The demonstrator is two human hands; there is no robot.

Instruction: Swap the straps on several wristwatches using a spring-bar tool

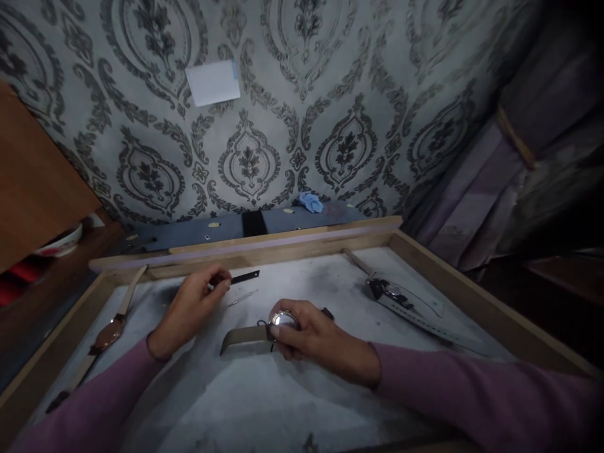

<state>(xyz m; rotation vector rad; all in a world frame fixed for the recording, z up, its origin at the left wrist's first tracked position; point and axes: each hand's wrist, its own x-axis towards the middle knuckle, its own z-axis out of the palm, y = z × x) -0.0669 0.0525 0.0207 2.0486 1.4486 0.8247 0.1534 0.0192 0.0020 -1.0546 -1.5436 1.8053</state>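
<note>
glossy metal watch case [285,319]; smooth matt strap [244,337]; matt wooden frame [472,299]

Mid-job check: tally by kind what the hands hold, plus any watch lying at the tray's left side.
Watches: 2 (silver-rimmed watch in the right hand; brown-faced watch at the left side)
Black strips: 1 (black strip in the left hand)
Total: 3

I can pass on the near side of the held watch [285,319]. Left of it, beyond the left hand [192,307], the brown watch [108,335] blocks me; right of it, past the right hand [323,336], stands the frame [467,292].
</note>
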